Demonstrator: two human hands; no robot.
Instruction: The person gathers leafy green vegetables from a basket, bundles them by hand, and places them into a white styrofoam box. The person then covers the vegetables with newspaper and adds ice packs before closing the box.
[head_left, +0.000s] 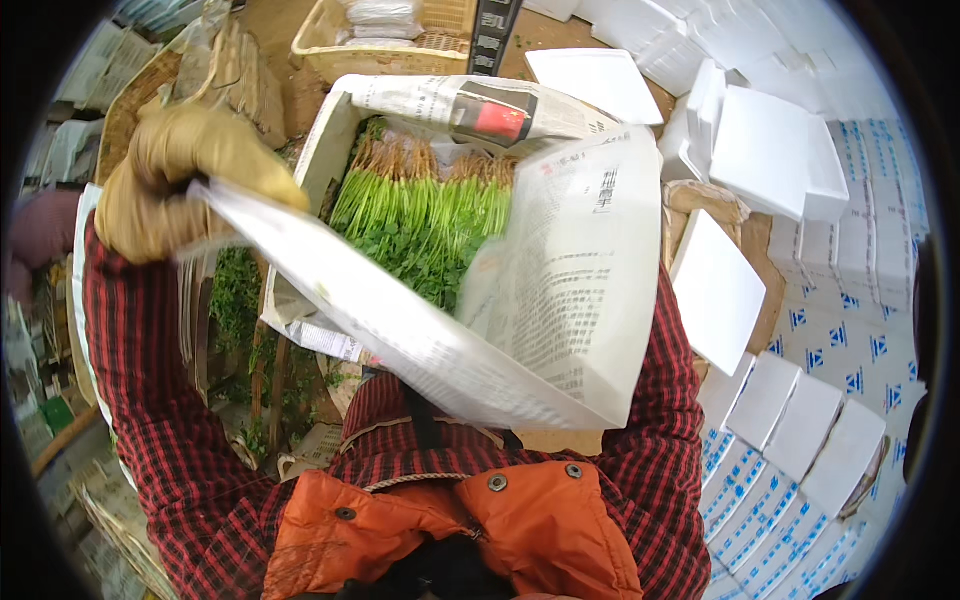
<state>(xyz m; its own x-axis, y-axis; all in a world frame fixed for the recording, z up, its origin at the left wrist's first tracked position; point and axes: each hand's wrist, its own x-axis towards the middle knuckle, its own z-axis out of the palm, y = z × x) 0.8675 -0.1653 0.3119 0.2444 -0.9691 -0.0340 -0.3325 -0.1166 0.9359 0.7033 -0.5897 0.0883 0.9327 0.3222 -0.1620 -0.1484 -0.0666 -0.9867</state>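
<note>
My left hand, in a tan glove and blurred by motion, is raised at the upper left, closed on one corner of a newspaper sheet. The sheet slants down across the front of a white foam box and stands up over its right side. My right hand is hidden behind this sheet; only the plaid sleeve shows. Inside the box lie rooted bunches of leafy green herbs, their brown roots towards the far side. Another newspaper sheet drapes over the box's far rim.
Beyond the box stands a yellow plastic crate with wrapped packs. White foam lids and stacked foam boxes fill the right side. A wicker basket stands at the upper left, loose greens below it. A person's purple sleeve shows at far left.
</note>
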